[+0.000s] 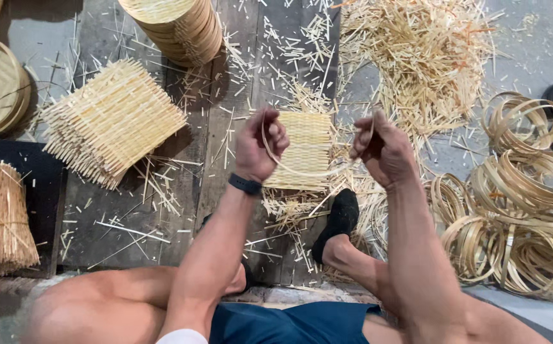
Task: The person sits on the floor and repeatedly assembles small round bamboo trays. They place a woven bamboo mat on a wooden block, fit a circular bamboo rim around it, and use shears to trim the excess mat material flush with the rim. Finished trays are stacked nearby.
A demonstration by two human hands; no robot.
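Seated above a woven mat (306, 151), the left hand (258, 145) and right hand (381, 148) each pinch one end of a thin bamboo strip (302, 172), bowed between them. Bent tighter, the strip might snap or spring free.

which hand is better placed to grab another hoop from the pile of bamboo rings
Right, probably. The right hand is on the side of the bamboo rings; the left hand is farther off, over the woven mat. Both pinch a thin strip.
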